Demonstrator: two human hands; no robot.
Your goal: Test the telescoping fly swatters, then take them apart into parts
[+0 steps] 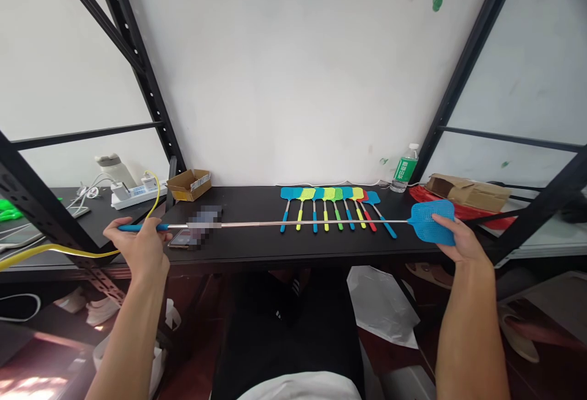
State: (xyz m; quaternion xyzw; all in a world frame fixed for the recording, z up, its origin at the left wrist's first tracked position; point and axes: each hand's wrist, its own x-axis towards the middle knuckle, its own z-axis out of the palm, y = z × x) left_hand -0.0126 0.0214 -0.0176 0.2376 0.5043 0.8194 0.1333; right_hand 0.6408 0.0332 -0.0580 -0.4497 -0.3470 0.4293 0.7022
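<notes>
A blue fly swatter (431,221) with a long, thin metal rod is stretched level across the front of the black table. My left hand (140,241) is closed round its blue handle. At the other end, my right hand (458,238) pinches the perforated blue head at its right edge. Behind the rod lies a row of several shorter fly swatters (326,210) in blue, yellow, green and red, heads toward the wall. A phone (183,238), partly blurred out, lies on the table just right of my left hand.
An open small cardboard box (190,186) sits at the back left, near a white power strip (137,194). A water bottle (405,169) stands at the back right, beside a larger cardboard box (468,192). Black shelf posts (147,82) rise at both sides. A yellow cable (59,248) runs by my left hand.
</notes>
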